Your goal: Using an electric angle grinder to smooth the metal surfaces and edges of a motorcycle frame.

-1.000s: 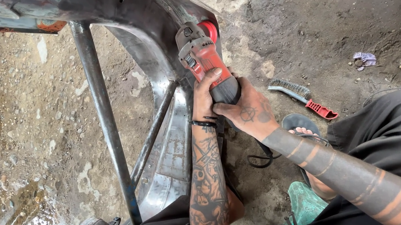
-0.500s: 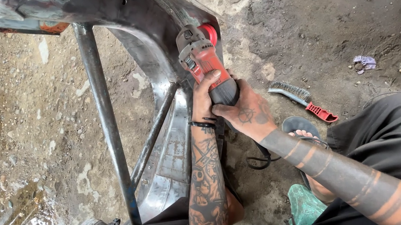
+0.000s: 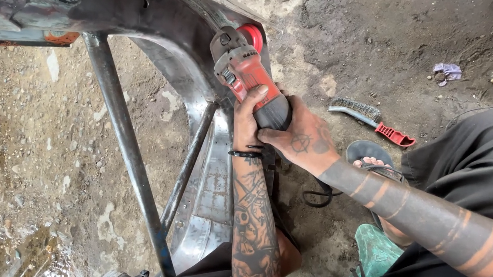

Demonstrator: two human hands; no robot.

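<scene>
Both hands grip the red grinder point(image 3: 247, 77), left hand point(image 3: 247, 120) and right hand point(image 3: 301, 139); it points toward eleven o'clock at the metal frame point(image 3: 168, 8).

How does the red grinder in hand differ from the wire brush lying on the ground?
The angle grinder is gripped by both the left hand and right hand, its head against the metal frame; the wire brush lies untouched on the dirt. The grinder is bulky, the brush slim and flat. Both have red parts.

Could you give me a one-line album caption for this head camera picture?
Both hands, left and right, grip a red angle grinder against a curved metal frame.
</scene>
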